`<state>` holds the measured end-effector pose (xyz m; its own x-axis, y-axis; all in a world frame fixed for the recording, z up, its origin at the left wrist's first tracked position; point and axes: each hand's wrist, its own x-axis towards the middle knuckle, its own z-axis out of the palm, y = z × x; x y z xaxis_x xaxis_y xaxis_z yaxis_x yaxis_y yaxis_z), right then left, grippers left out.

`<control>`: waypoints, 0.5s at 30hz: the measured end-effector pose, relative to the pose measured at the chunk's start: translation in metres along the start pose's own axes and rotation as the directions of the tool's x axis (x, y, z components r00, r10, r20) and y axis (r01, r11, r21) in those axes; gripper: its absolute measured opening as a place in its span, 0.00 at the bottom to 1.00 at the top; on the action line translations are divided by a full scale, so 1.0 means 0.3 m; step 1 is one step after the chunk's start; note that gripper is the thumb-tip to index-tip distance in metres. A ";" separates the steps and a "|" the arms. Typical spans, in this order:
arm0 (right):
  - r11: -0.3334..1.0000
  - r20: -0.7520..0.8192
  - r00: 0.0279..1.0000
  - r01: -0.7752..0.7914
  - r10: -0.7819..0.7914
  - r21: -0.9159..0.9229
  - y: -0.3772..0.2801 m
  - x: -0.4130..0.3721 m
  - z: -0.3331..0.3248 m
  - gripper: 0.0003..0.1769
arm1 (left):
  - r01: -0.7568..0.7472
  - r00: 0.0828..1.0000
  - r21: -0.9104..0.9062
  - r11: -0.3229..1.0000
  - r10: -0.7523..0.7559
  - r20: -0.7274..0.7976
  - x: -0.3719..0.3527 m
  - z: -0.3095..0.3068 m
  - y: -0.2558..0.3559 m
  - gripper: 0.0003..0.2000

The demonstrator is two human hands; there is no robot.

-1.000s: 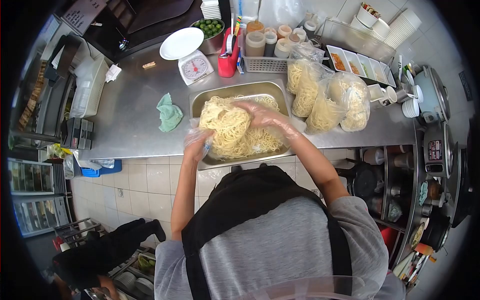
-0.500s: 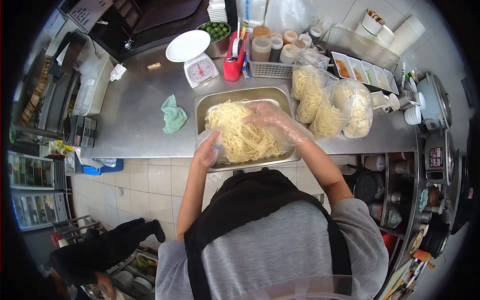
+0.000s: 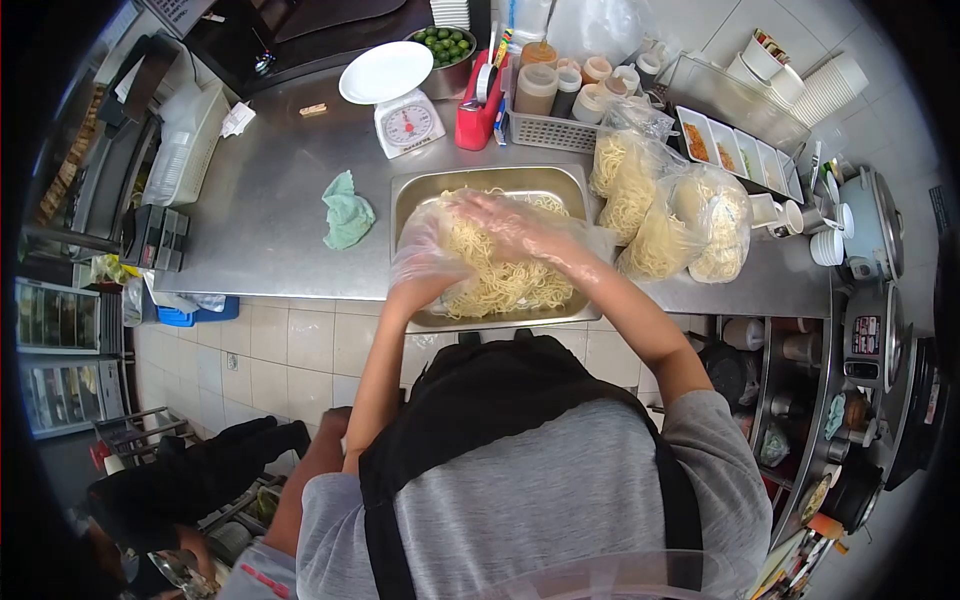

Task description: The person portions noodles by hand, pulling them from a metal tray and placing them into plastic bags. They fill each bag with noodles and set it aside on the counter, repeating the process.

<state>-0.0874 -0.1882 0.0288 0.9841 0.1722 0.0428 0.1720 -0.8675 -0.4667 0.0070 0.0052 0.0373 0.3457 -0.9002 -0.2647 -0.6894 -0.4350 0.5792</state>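
Step in hand: turning or gathering noodles [image 3: 510, 290], seemingly.
Left hand [image 3: 432, 262]: gloved, curved at heap's left; grip hidden, cannot tell.
Right hand [image 3: 515, 226]: gloved, flattish over heap's top; grip cannot tell.
Next move: probably wants gentle fingers, strands kept inside pan.
Noodles: pale yellow, tangled, in steel pan [image 3: 486, 171] on counter [image 3: 262, 222].

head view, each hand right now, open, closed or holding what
Left hand: plastic-gloved, at the noodles; open or closed cannot be told.
Right hand: plastic-gloved, over the noodles in the tray; grip cannot be told.
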 end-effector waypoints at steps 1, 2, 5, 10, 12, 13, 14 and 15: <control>0.999 0.041 0.999 0.026 -0.025 -0.024 0.007 0.025 0.005 0.52 | 0.021 0.999 0.072 0.997 -0.024 0.037 0.017 0.003 0.011 0.27; 1.000 0.059 0.998 0.014 -0.013 -0.021 0.018 0.038 0.005 0.53 | 0.063 0.994 0.035 0.997 -0.060 -0.095 0.027 0.030 0.040 0.25; 1.000 0.133 0.991 -0.020 0.022 -0.016 0.028 0.075 -0.006 0.55 | 0.117 0.929 -0.069 0.991 -0.134 -0.345 0.085 0.143 -0.047 0.20; 0.999 0.162 0.986 -0.045 0.044 0.004 0.088 0.099 0.038 0.53 | 0.152 0.919 -0.131 0.980 -0.189 -0.347 0.083 0.118 -0.058 0.18; 0.998 0.120 0.991 -0.048 0.053 -0.051 0.074 0.077 0.034 0.50 | 0.105 0.904 -0.129 0.986 -0.148 -0.401 0.052 0.088 -0.018 0.18; 0.995 0.095 0.994 -0.051 0.059 -0.081 0.063 0.064 0.027 0.49 | 0.082 0.869 -0.126 0.989 -0.133 -0.477 0.050 0.103 -0.016 0.20; 0.997 0.044 0.998 -0.039 0.042 -0.073 0.060 0.052 0.027 0.48 | 0.059 0.827 -0.121 0.991 -0.116 -0.550 0.052 0.127 -0.021 0.21; 0.998 -0.007 1.000 -0.027 0.027 -0.065 0.060 0.037 0.034 0.47 | 0.036 0.779 -0.116 0.993 -0.101 -0.619 0.055 0.136 -0.018 0.23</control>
<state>-0.0737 -0.1971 0.0119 0.9887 0.1457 0.0363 0.1477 -0.9002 -0.4096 -0.0098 -0.0079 -0.0016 0.7327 -0.6466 0.2125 -0.5979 -0.4624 0.6547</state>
